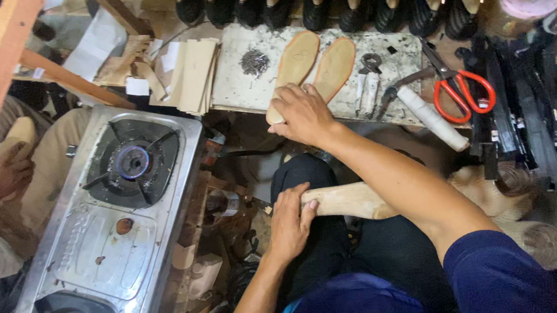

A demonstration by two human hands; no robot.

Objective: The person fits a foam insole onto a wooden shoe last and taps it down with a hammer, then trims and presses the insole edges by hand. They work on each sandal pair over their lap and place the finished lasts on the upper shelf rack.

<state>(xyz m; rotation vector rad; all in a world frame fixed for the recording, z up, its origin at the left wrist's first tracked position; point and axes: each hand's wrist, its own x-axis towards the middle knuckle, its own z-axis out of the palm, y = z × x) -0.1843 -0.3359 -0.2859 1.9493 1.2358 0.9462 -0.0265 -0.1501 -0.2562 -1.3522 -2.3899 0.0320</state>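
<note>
As two insoles [314,64] lie | right hand [301,113] touches one | left hand [290,223] grips one wooden last [348,202]

insoles [311,64] on board [239,80], stove [109,236] left

My right hand [303,113] reaches out toward twelve o'clock, arm nearly straight, the bare forearm running down to five o'clock where a dark blue sleeve covers the upper arm. The palm faces down, fingers bent and pressing flat, knuckles raised. My left hand [290,223] sits closer to my body, at about six o'clock from the right one, its forearm rising from the lower edge. Its fingers curl in a loose grip, thumb pointing toward three o'clock, wrist bent slightly inward over my lap.
</note>
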